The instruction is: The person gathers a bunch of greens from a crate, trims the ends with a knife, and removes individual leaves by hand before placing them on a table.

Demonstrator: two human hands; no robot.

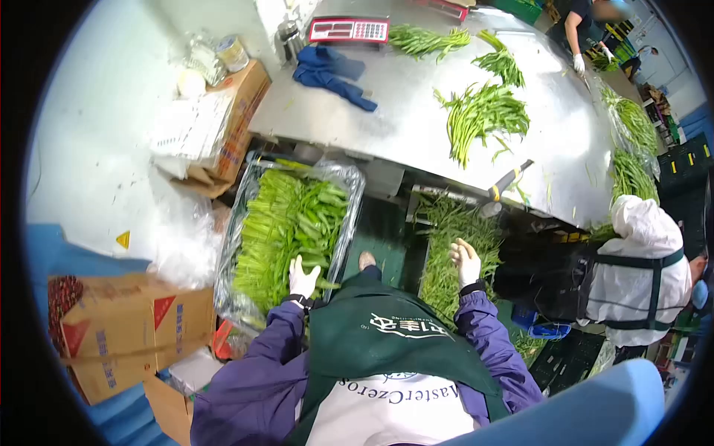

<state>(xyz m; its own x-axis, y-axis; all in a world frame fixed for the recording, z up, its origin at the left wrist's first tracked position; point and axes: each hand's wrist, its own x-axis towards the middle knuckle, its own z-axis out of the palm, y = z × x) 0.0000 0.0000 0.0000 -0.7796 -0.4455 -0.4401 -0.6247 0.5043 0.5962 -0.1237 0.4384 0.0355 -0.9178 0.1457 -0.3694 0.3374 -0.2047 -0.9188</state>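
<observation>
My left hand [303, 281], in a pale glove, lies with fingers spread on the leafy green vegetables [290, 230]. These are laid in rows in a crate [348, 245] lined with clear plastic. My right hand [466, 264], also gloved, is raised with fingers loosely curled and apart, with nothing visible in it. Below and beside it is a container of loose green leaves and stems [450, 286]. A tool with a black and yellow handle [507, 181] lies at the near edge of the metal table [357, 126], beyond my right hand.
Bunches of greens [487, 119], a blue cloth [331, 74] and a red-framed scale [349, 30] are on the table. Cardboard boxes [134, 327] stand at the left. A co-worker in white [639, 275] is close at the right; another person [584, 30] works at the far end.
</observation>
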